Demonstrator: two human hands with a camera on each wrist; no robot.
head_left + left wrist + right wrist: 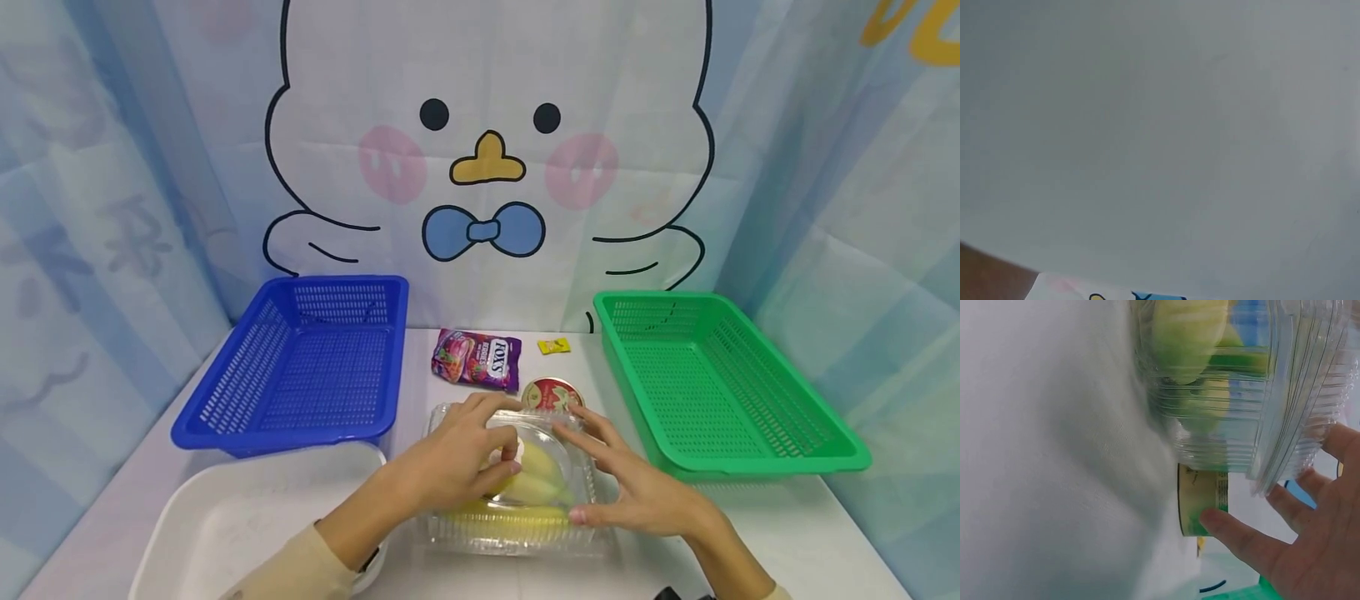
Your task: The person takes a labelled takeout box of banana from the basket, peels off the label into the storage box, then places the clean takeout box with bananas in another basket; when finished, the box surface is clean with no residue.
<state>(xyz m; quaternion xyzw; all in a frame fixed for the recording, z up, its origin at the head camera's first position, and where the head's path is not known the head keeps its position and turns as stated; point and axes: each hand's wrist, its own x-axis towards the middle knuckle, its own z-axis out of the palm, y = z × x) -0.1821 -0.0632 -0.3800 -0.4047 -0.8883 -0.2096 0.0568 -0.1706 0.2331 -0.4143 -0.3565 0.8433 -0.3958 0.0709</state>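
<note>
A clear plastic clamshell box point(525, 537) with its lid down sits at the front middle of the white table. Pale yellow-green fruit point(1188, 337) shows through its wall. My left hand point(465, 454) lies over the lid, fingers bent, index finger reaching toward the far rim. My right hand point(1322, 531) is at the box's right side, its fingers spread and loosely bent near the lid edge. Just behind the box stands a round tin point(551, 392) with a red top, partly hidden. The left wrist view shows mostly a blurred pale surface, so the left fingers are unseen there.
A blue basket point(288, 437) stands back left, with a white tub point(255, 500) in front of it. To the right is a green basket point(765, 462). A purple Fox's candy bag point(476, 358) and a small yellow packet point(553, 346) lie near the back curtain.
</note>
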